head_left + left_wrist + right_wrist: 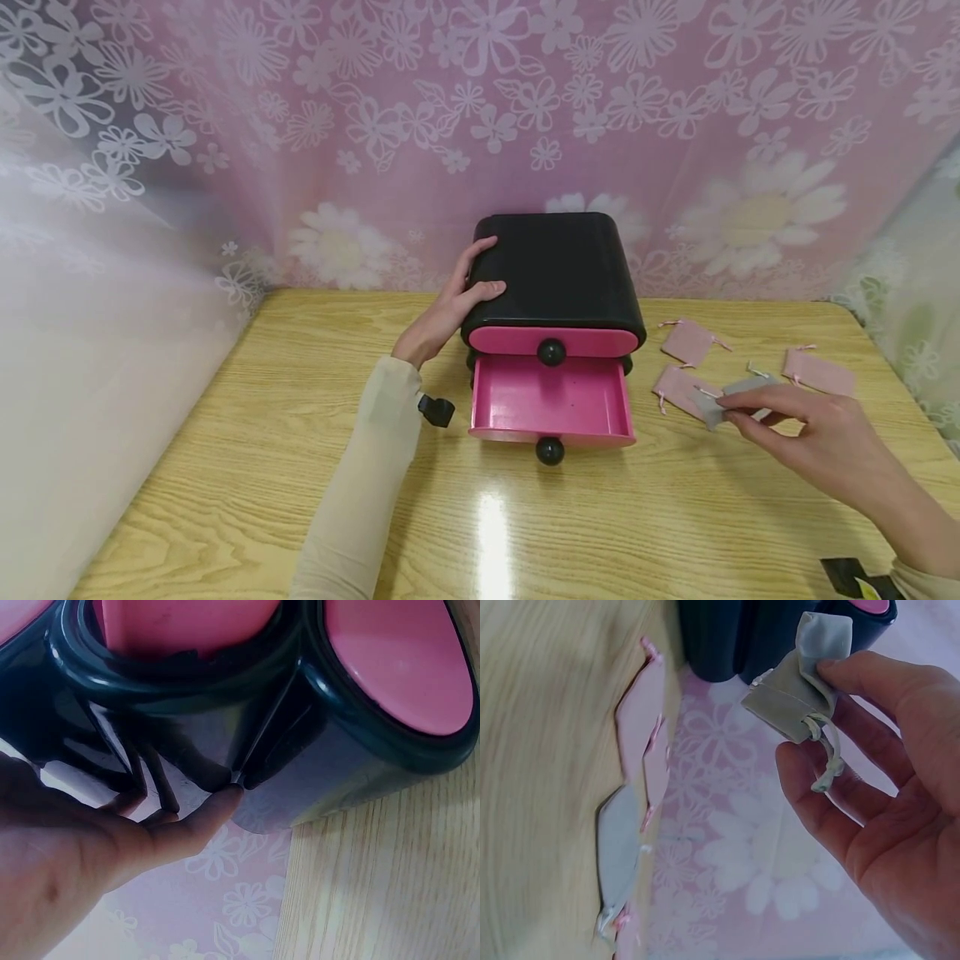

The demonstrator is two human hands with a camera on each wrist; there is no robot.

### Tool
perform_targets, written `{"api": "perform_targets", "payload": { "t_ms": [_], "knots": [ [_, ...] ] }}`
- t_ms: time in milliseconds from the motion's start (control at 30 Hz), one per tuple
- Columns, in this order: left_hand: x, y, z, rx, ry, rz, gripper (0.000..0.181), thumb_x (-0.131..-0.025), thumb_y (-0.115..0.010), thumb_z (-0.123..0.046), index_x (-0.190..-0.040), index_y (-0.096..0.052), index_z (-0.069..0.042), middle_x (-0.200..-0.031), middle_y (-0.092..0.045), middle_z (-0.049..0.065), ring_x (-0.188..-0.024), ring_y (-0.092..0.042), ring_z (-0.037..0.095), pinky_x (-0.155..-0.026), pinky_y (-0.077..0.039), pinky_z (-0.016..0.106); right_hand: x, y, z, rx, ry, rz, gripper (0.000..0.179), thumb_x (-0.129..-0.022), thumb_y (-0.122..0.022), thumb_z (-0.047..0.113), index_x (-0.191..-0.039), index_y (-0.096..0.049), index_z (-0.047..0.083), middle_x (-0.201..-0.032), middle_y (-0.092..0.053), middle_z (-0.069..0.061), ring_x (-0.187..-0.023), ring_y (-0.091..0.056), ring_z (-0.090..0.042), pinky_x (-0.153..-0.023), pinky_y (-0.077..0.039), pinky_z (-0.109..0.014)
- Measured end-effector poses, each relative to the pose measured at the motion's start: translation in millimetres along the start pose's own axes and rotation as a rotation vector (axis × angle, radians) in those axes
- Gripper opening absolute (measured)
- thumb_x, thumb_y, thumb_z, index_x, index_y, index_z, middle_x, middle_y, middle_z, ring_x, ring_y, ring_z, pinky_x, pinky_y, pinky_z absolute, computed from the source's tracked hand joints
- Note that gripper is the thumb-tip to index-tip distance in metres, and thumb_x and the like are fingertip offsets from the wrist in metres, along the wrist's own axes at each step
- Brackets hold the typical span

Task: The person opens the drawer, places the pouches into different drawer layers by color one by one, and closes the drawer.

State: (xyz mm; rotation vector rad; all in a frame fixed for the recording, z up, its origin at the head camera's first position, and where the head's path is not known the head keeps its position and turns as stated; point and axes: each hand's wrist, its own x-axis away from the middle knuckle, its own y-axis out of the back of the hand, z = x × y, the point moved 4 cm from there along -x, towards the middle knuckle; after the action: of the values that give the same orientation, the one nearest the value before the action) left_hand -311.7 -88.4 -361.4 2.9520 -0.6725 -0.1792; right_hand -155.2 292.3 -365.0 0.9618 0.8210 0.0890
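Note:
A black drawer cabinet [551, 267] with pink drawer fronts stands on the table. Its lower pink drawer [517, 400] is pulled out and shows a bare inside; the upper one is closed. My left hand [448, 312] rests against the cabinet's left side, thumb on the top edge; in the left wrist view its fingers touch the glossy black wall. To the right of the drawer, my right hand [828, 429] pinches a small grey drawstring pouch [787, 701] between thumb and fingers, above the table, its cords dangling.
Another grey pouch [619, 840] lies on the table under the right hand. Around it are pink drawstring pouches: one at the back [688, 342], one nearer the drawer [677, 386] and one farther right [825, 373]. A floral curtain [420, 150] hangs behind the table [262, 467].

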Motion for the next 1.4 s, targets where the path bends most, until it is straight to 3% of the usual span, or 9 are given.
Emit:
{"api": "perform_targets", "payload": {
  "t_ms": [200,267,433,567,700,900,1200,1400],
  "knots": [
    [-0.2,-0.6,-0.8,0.0,0.003,-0.001,0.064,-0.097,-0.058,-0.038,-0.152,-0.028,-0.056,-0.166,-0.026,-0.004,-0.144,-0.046,0.023,-0.119,-0.037,0.051,-11.1,-1.5,9.6,-0.042,0.048,-0.012,0.007,-0.091,-0.078,0.027,-0.098,-0.079,0.027,-0.086,-0.075,0.012,-0.074,-0.062,0.017,-0.061,-0.048,-0.007],
    [-0.3,-0.9,-0.5,0.0,0.005,-0.001,0.064,-0.097,-0.058,-0.038,-0.151,-0.028,-0.056,-0.166,-0.026,-0.004,-0.143,-0.046,0.023,-0.118,-0.037,0.051,-14.3,-2.1,13.2,-0.053,0.051,-0.011,0.007,-0.091,-0.078,0.03,-0.098,-0.079,0.027,-0.085,-0.075,0.013,-0.074,-0.063,0.017,-0.06,-0.047,-0.008],
    [0.4,-0.6,0.1,-0.004,0.011,-0.002,0.064,-0.097,-0.058,-0.039,-0.151,-0.028,-0.056,-0.165,-0.027,-0.003,-0.142,-0.047,0.024,-0.119,-0.037,0.052,-22.1,-2.4,22.8,-0.078,0.061,-0.002,0.024,-0.081,-0.086,0.015,-0.101,-0.079,0.026,-0.088,-0.075,0.014,-0.077,-0.064,0.016,-0.059,-0.045,-0.008],
    [0.5,0.1,0.8,-0.007,0.012,-0.002,0.064,-0.097,-0.058,-0.039,-0.151,-0.028,-0.056,-0.165,-0.027,-0.003,-0.141,-0.048,0.024,-0.118,-0.037,0.052,-28.8,-3.8,29.0,-0.09,0.084,-0.001,0.014,-0.09,-0.078,0.032,-0.102,-0.079,0.025,-0.09,-0.076,0.014,-0.078,-0.061,0.016,-0.06,-0.043,-0.008],
    [0.4,0.3,0.7,0.0,0.01,-0.003,0.064,-0.098,-0.058,-0.038,-0.151,-0.029,-0.056,-0.164,-0.029,-0.003,-0.14,-0.05,0.024,-0.117,-0.039,0.051,-34.6,-6.0,34.6,-0.099,0.094,0.001,0.031,-0.097,-0.063,0.049,-0.103,-0.08,0.024,-0.092,-0.077,0.013,-0.083,-0.059,0.016,-0.062,-0.04,-0.007],
    [0.6,0.2,-0.3,0.004,0.01,-0.001,0.064,-0.097,-0.058,-0.039,-0.151,-0.028,-0.057,-0.164,-0.029,-0.003,-0.141,-0.048,0.024,-0.118,-0.038,0.051,-41.6,-12.3,40.8,-0.155,0.132,-0.027,0.041,-0.099,-0.056,0.052,-0.1,-0.08,0.02,-0.093,-0.078,0.007,-0.092,-0.064,0.013,-0.063,-0.044,-0.009],
    [-0.7,0.1,1.0,-0.011,0.007,-0.007,0.064,-0.097,-0.058,-0.039,-0.151,-0.029,-0.056,-0.165,-0.027,-0.006,-0.142,-0.046,0.023,-0.118,-0.037,0.051,-51.7,-21.2,52.2,-0.094,0.168,-0.056,0.045,-0.1,-0.052,0.057,-0.097,-0.081,0.022,-0.093,-0.078,0.01,-0.101,-0.064,0.013,-0.071,-0.049,-0.007],
    [-0.6,0.3,1.4,-0.015,0.007,-0.006,0.065,-0.097,-0.058,-0.039,-0.152,-0.028,-0.056,-0.166,-0.025,-0.006,-0.144,-0.045,0.024,-0.118,-0.037,0.052,-57.4,-26.1,59.1,-0.102,0.16,-0.037,0.042,-0.1,-0.052,0.057,-0.099,-0.08,0.025,-0.095,-0.077,0.013,-0.095,-0.065,0.01,-0.073,-0.05,-0.007]
  ]
}}
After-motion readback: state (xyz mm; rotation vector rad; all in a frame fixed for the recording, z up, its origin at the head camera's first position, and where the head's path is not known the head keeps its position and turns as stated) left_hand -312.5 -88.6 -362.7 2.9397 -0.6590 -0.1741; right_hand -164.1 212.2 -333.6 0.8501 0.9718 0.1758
